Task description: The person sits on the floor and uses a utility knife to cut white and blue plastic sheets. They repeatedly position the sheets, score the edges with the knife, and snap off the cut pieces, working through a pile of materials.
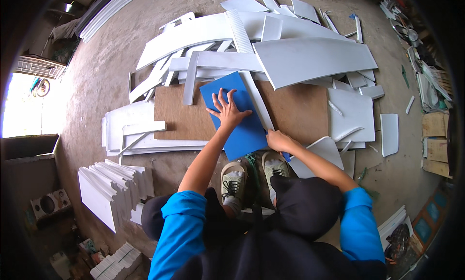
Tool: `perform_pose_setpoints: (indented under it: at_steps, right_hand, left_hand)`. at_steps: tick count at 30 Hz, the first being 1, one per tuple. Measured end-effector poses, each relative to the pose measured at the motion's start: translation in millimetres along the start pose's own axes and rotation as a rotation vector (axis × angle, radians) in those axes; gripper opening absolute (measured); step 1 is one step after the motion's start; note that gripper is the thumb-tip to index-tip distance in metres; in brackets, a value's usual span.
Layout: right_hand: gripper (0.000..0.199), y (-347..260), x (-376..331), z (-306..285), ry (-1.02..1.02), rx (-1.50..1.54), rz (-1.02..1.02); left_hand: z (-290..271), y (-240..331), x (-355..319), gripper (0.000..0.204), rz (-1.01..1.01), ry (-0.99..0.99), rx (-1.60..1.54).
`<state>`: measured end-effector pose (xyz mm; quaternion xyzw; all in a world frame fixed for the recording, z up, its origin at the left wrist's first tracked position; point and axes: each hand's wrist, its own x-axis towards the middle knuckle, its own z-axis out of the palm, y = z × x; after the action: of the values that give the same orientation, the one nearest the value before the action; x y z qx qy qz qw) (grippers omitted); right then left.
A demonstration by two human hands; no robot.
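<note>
My left hand lies with fingers spread on a flat blue rectangular board, pressing it down over a brown wooden board. Along the blue board's right edge runs a narrow white foam strip. My right hand is closed around what looks like a blue utility knife, at the near right corner of the blue board. Most of the knife is hidden by the fingers, and its blade cannot be made out.
White foam sheets and offcuts lie heaped beyond the boards. A stack of white foam pieces stands at the left. My shoes are just below the blue board. Cardboard boxes and clutter line the right wall.
</note>
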<state>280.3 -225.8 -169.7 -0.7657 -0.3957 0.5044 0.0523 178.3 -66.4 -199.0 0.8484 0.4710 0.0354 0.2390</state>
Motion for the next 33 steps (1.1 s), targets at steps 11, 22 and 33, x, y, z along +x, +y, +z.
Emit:
perform_pose_setpoints:
  at_steps: [11,22,33]
  right_hand:
    - [0.029,-11,-3,-1,-0.035,-0.031,0.057]
    - [0.022,-4,13,-2,0.105,0.011,0.022]
    - [0.027,-15,33,-30,0.105,-0.068,0.012]
  left_hand:
    - [1,19,-64,0.053,0.644,0.002,0.266]
    - [13,9,-86,0.082,0.616,0.017,0.208]
    - [13,16,-55,0.079,0.489,0.011,0.179]
